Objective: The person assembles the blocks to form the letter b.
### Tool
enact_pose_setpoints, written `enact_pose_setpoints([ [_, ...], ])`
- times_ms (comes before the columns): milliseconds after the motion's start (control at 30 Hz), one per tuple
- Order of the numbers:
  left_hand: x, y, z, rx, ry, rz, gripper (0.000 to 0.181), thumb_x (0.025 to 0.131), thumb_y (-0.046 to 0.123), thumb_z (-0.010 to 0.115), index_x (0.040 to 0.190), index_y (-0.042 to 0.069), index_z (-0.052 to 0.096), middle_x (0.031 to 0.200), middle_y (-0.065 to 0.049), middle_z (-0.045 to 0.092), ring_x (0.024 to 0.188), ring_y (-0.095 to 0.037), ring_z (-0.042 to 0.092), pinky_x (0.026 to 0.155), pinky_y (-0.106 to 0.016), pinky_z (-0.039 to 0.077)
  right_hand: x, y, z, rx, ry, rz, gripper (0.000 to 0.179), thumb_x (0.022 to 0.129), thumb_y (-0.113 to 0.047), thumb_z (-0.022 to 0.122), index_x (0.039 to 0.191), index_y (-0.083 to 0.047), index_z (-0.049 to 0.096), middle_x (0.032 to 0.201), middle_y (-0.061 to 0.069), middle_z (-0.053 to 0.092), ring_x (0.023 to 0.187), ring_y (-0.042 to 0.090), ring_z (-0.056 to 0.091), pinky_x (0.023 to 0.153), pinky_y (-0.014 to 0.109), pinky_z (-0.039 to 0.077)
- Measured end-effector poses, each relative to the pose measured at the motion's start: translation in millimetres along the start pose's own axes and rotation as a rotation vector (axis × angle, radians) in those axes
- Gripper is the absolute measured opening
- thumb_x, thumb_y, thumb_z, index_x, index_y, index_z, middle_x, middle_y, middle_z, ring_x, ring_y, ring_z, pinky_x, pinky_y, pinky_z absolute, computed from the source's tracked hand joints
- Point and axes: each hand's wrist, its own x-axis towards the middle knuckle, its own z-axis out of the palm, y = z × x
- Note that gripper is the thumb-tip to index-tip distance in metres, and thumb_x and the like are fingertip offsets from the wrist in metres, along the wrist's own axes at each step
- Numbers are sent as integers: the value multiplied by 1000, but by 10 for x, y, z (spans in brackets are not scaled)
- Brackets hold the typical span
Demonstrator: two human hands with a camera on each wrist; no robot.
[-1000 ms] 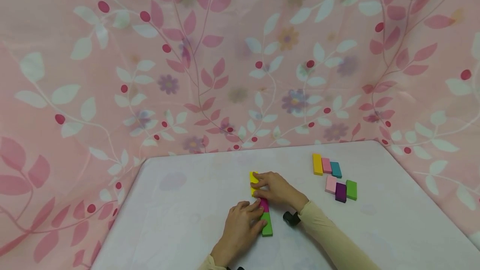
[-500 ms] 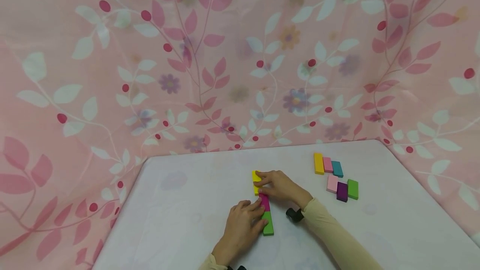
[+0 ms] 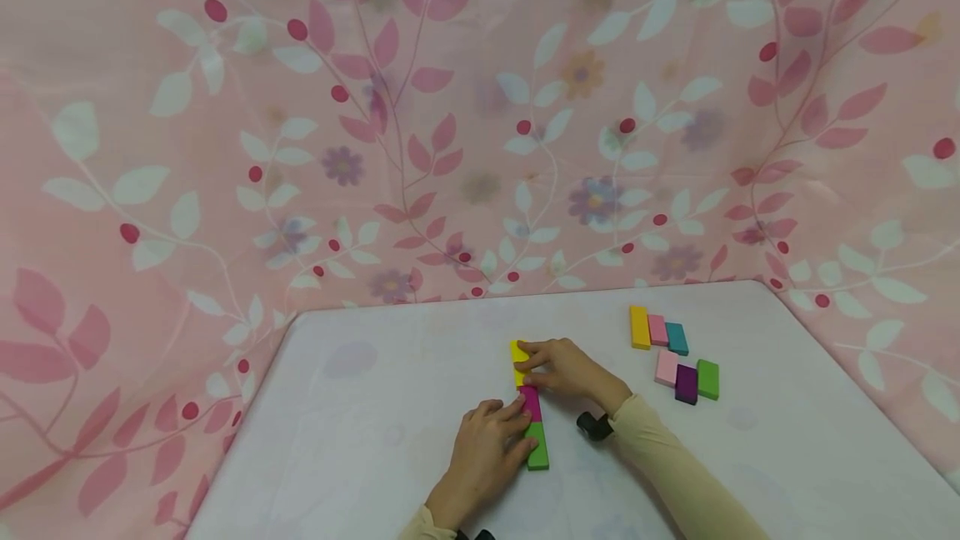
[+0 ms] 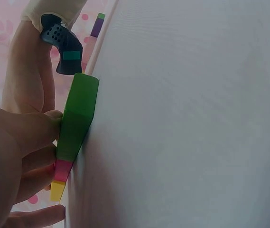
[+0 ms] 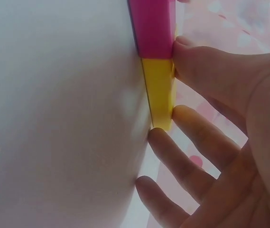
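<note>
A yellow block (image 3: 519,354), a magenta block (image 3: 532,407) and a green block (image 3: 537,455) lie end to end in a line on the table. My left hand (image 3: 483,444) rests on the nearer two, its thumb on the green block and fingertips on the magenta one. Over the yellow block lies my right hand (image 3: 567,371), thumb near the magenta joint and fingertips further along. The right wrist view shows yellow (image 5: 157,90) meeting magenta (image 5: 155,28), thumb and one finger touching yellow from above. Green (image 4: 79,114) is closest in the left wrist view.
At the back right of the white table (image 3: 375,407) lie two small clusters: an orange-yellow block (image 3: 639,327), a pink block (image 3: 657,330) and a teal block (image 3: 677,338); nearer, a pale pink block (image 3: 667,367), a purple block (image 3: 686,384) and a green block (image 3: 708,379). A floral cloth hangs behind.
The yellow block has slid slightly right under my right hand, closer in line with the magenta block. My left hand stays on the magenta and green blocks. The head view has shifted a little.
</note>
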Motion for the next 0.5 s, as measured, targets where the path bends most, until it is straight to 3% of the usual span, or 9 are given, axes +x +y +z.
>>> enact_pose_setpoints([
  [500, 9, 16, -12, -7, -25, -22, 36, 94, 35, 81, 124, 18, 81, 140, 0, 72, 123, -31, 66, 97, -54, 53, -30, 18, -47, 15, 2, 32, 34, 95, -20, 80, 128, -11, 78, 154, 13, 60, 145, 41, 54, 116, 63, 42],
])
